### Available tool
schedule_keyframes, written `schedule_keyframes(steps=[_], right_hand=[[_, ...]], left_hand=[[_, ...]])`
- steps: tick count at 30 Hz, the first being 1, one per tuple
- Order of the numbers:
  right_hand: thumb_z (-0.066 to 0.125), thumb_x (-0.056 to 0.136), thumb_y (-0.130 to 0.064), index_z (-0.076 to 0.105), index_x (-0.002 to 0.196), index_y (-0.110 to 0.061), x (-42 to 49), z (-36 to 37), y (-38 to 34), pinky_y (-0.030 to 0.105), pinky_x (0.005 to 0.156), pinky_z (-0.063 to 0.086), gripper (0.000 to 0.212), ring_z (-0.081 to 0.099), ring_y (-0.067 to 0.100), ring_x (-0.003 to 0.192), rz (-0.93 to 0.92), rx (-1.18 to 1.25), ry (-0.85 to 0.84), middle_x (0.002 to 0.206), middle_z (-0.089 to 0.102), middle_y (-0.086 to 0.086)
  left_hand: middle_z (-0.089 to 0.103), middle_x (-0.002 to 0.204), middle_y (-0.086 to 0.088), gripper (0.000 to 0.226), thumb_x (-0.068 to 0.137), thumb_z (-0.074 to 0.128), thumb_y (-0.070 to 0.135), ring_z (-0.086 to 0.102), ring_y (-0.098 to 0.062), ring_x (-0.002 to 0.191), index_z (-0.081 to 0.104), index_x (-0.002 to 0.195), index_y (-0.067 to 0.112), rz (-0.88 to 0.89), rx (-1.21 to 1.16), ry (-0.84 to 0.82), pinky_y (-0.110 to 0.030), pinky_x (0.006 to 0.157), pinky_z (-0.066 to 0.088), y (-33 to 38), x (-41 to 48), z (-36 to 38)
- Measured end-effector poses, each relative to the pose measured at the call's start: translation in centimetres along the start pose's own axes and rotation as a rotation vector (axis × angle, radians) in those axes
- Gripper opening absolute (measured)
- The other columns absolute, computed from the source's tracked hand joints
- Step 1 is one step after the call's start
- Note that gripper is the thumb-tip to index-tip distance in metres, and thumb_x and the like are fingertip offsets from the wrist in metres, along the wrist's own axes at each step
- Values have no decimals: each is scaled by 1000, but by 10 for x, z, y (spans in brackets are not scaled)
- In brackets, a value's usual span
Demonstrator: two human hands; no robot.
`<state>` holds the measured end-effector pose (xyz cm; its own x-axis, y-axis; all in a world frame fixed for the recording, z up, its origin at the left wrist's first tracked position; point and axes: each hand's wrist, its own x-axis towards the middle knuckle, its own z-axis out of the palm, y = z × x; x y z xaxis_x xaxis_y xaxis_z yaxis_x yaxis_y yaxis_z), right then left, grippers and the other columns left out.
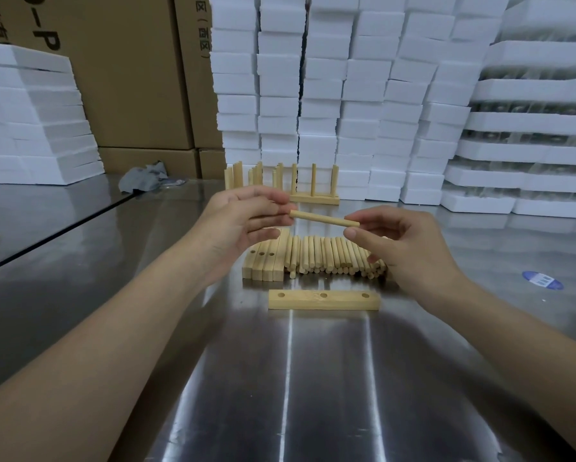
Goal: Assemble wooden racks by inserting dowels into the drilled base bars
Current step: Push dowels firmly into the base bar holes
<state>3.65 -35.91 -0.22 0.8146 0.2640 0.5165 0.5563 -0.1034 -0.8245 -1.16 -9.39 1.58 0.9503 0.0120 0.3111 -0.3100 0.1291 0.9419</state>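
In the head view, a single dowel (323,218) is held in the air, nearly level, above the table (313,378), between both grips. Its left end is pinched by the fingertips of the left grip (243,221), a bare hand with lightly bent fingers; which fingers actually touch the wood cannot be told for sure. Its right end is pinched between thumb and forefinger of the right grip (403,245), the other fingers being loosely curled. Nearer the camera, a base bar (323,300) with three empty holes is laid flat and crosswise on the table. Just behind it a pile of loose dowels (330,255) is spread, with a row of drilled bars (265,261) touching its left side. Farther back, finished racks (315,195) are stood upright before stacked foam blocks (330,95). Cardboard boxes (129,78) are seen at the back left, a grey cloth (143,180) below them, and a blue sticker (542,280) on the table at right.
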Motion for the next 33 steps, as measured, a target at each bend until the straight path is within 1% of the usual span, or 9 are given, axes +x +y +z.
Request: schedule_keyframes(steps=[2,4,7,10,12,15,25,29,33], right_hand=[[86,87,-18,84,96,-25,-1,1,-1,23,62,58,12,71,11,82,6,3,2,87,78,2],[86,86,-20,84,96,-25,-1,1,-3,23,63,59,12,72,11,82,20,26,2,88,79,2],[86,86,-23,84,96,-23,-1,1,-6,21,64,57,10,71,8,81,76,125,-11,91,80,-1],[86,85,-28,81,93,-21,-1,2,-9,24,64,54,11,68,8,79,131,215,-25,93,78,0],[84,88,-28,78,96,-18,-2,3,-11,25,65,56,14,71,11,84,128,204,-51,95,79,2],[79,94,-26,71,101,-13,-5,10,-14,27,68,61,17,77,17,96,88,132,-124,98,81,4],[76,95,-17,71,104,-11,-17,31,-20,28,59,60,12,78,26,87,-22,116,-257,91,82,5],[76,95,-21,73,104,-21,-18,32,-20,31,58,61,10,76,32,88,-62,88,-272,91,82,5],[76,96,-20,73,102,-29,-20,33,-18,31,60,61,11,77,31,84,-102,46,-256,89,82,3]], left_hand=[[80,110,-15,13,91,77,13,78,-24,98,84,102,14,-11,36,-12,-25,78,62,2,1,-1],[80,106,-11,27,83,90,24,77,-20,96,82,107,14,-14,158,-39,-24,78,60,5,-1,-1],[81,91,-1,26,81,90,28,72,-6,79,81,104,21,-37,515,-90,-20,71,55,14,-4,-4],[64,66,11,24,84,90,45,52,-4,59,82,103,34,-170,829,-285,-27,70,41,27,-9,-14],[58,65,8,35,75,92,56,49,-5,58,82,105,39,-269,932,-379,-31,70,39,32,-11,-21],[64,67,8,34,74,96,51,54,-5,63,83,103,38,-346,1063,-465,-33,77,44,26,-14,-17],[68,68,12,23,80,94,39,57,-4,62,83,97,30,-213,1037,-481,-16,59,41,0,-11,12],[69,69,10,23,79,95,40,59,-7,64,83,95,29,-215,1001,-479,-23,64,44,-3,-10,14],[68,67,12,22,78,95,43,59,-5,62,81,90,30,-227,990,-482,-17,58,43,-6,-11,17]])
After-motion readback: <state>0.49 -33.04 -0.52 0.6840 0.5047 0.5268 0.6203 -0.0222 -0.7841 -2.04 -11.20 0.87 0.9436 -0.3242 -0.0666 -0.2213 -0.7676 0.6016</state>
